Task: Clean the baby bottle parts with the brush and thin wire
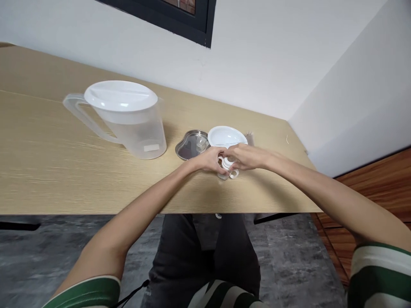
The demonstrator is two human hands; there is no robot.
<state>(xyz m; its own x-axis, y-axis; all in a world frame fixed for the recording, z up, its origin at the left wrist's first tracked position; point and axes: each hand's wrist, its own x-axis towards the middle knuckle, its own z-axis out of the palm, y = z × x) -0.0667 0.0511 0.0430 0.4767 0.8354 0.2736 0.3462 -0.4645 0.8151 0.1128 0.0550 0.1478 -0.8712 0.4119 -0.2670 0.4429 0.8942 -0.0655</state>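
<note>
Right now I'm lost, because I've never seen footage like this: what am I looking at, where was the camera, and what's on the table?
There's no machine here. These are a person's own bare hands, the left hand and the right hand. The single picture comes from a camera worn on their head, looking forward and down, which is why the green-and-white striped sleeves appear at the bottom. On the light wood table stand a clear plastic pitcher with a white lid, a shallow metal dish, and a white oval piece. Both hands meet around a small white plastic piece with ring-shaped loops. Its exact purpose can't be told.
</note>
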